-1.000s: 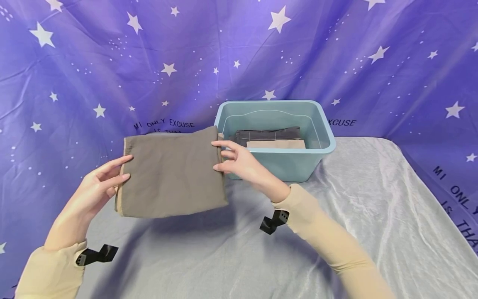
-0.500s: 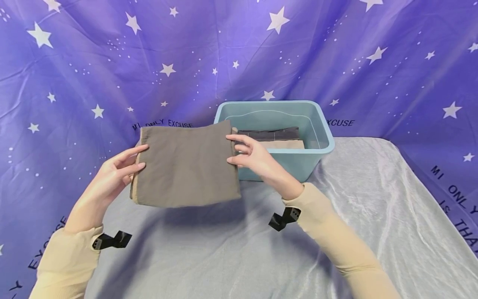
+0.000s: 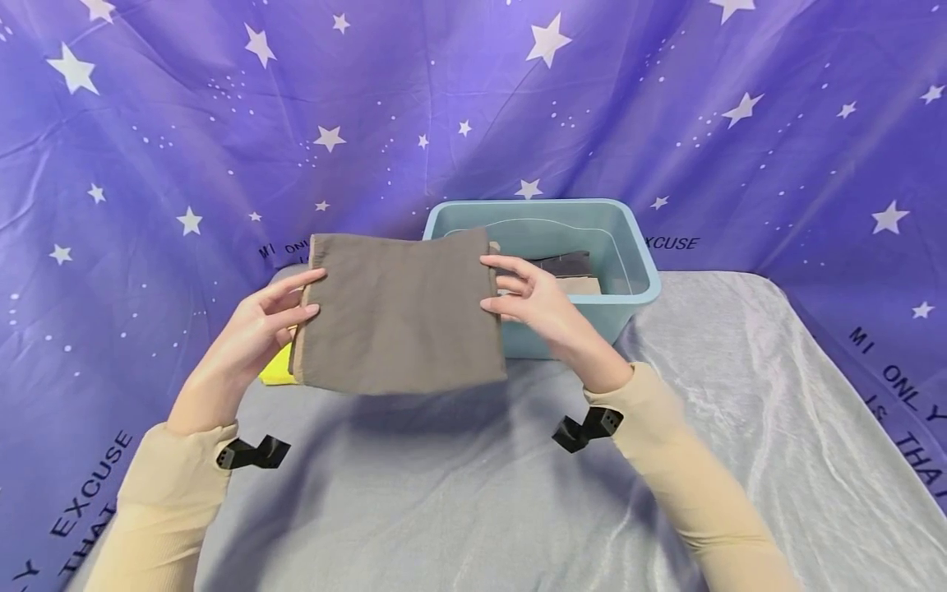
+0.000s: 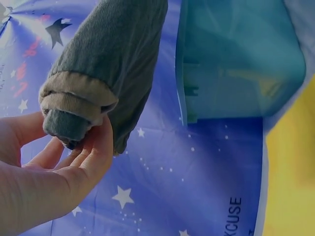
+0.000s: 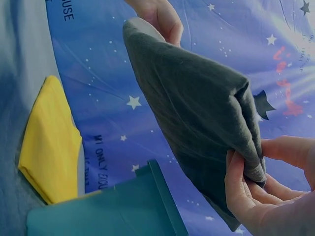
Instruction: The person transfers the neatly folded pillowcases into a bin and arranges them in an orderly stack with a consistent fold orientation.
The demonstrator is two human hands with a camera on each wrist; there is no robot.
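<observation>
A folded grey-brown garment [image 3: 403,316] hangs flat in the air between my two hands, above the table; its exact kind I cannot tell. My left hand [image 3: 247,349] pinches its left edge between thumb and fingers. Its right edge is pinched the same way by my right hand [image 3: 551,316]. Tan fabric shows at the folded layers in the left wrist view. Behind the garment's right side stands a blue-green plastic bin [image 3: 533,204], partly covered by it and my right hand. Inside the bin lie a folded dark checked cloth [image 3: 570,263] and a folded beige cloth [image 3: 580,286].
A folded yellow cloth [image 5: 49,142] lies on the table left of the bin, mostly hidden behind the garment in the head view. Grey velvety fabric [image 3: 414,493] covers the table. A purple curtain with white stars [image 3: 333,74] hangs behind it.
Both hands have carried the garment to the right and slightly up, so it now overlaps the bin's left part. A yellow cloth has come into sight behind its lower left corner.
</observation>
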